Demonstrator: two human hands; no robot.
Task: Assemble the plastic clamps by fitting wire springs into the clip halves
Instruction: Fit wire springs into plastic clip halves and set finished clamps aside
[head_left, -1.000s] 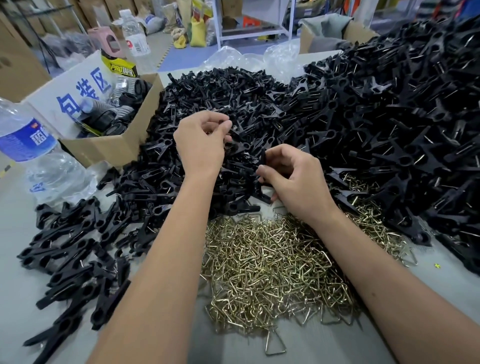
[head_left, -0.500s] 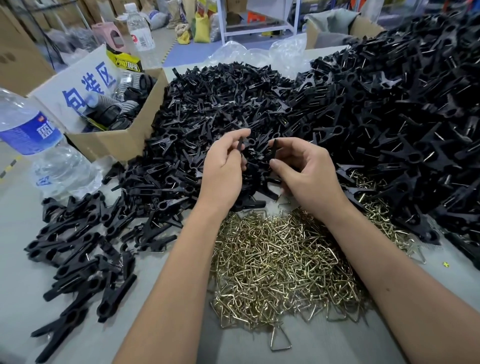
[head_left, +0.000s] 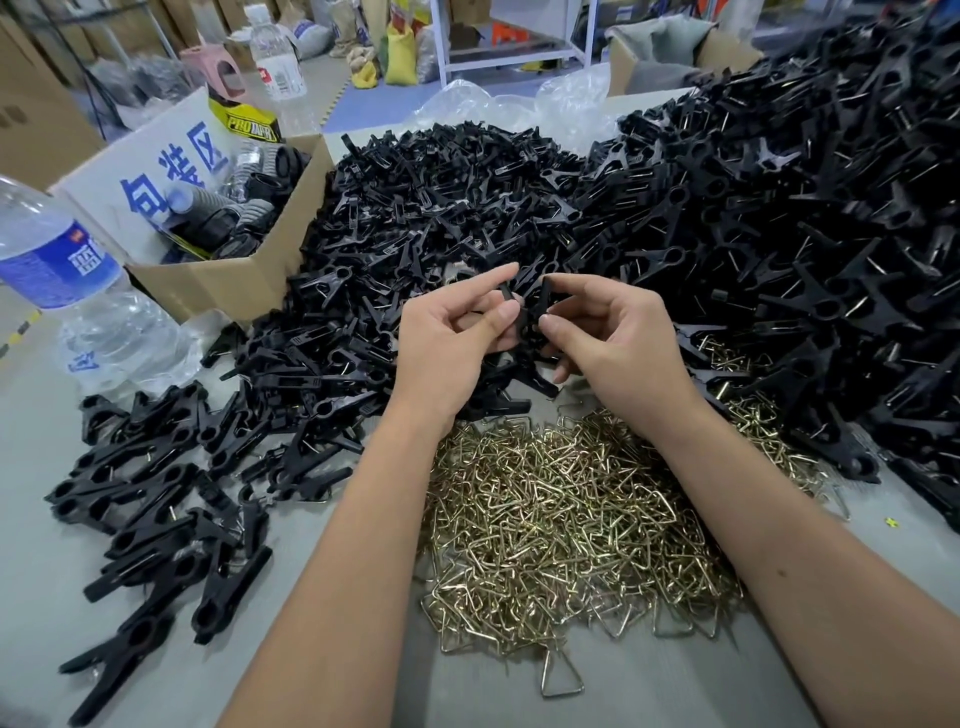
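My left hand (head_left: 447, 338) pinches a black clip half (head_left: 511, 304) between thumb and forefinger. My right hand (head_left: 613, 338) pinches a second black clip half (head_left: 545, 301), and the two halves meet between my hands above the table. Behind them lies a big heap of loose black clip halves (head_left: 441, 208). A pile of brass-coloured wire springs (head_left: 561, 519) lies under my forearms. Finished black clamps (head_left: 156, 493) are spread at the left, and a taller heap of assembled clamps (head_left: 831, 208) fills the right.
An open cardboard box (head_left: 234, 280) with black parts stands at the left back. A water bottle (head_left: 57, 270) lies at the far left, another bottle (head_left: 278, 67) stands behind the box. Clear plastic bags (head_left: 519, 109) lie beyond the heap. The grey table (head_left: 649, 686) shows near me.
My left hand came off the heap with a clip half and moved right and toward me. My right hand rose a little. The two halves have come together between my hands.
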